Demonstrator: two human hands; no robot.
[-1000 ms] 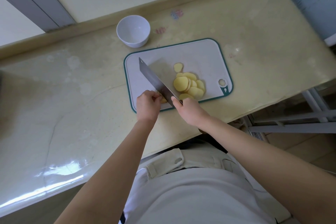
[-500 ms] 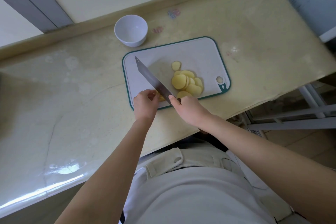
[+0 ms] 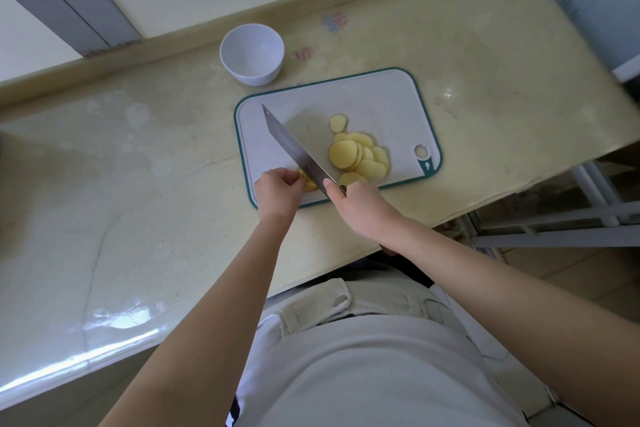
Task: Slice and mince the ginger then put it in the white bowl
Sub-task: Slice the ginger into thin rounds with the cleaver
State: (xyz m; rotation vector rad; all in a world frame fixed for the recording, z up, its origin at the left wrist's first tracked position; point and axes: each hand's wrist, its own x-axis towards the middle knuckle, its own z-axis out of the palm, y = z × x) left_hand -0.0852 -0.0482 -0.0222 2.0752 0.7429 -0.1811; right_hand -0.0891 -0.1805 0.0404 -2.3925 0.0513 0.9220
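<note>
1. One cutting board (image 3: 374,97), white with a dark green rim and a hanging hole at its right near corner, is laid on the pale yellow countertop (image 3: 138,184).
2. One white bowl (image 3: 251,54) is seen just beyond the board's far left corner, apart from it; nothing is visible inside.
3. One cleaver (image 3: 294,149) is gripped at the handle by the right hand (image 3: 360,208), fingers closed fully around it; the blade is angled from near right to far left across the board, with its tip over the left part.
4. One remaining ginger piece (image 3: 308,182) is pinned at the board's near left edge by the left hand (image 3: 278,192), fingertips curled narrowly upon it. Most of the piece is hidden by the hand and the blade, which is set against its right side.
5. Roughly nine cut ginger slices (image 3: 360,158) are counted in an overlapping heap to the right of the blade; an exact count is prevented by the overlap. One further slice (image 3: 337,122) is set slightly apart, beyond the heap.
6. A metal frame (image 3: 554,218) is visible below the counter's right end.
</note>
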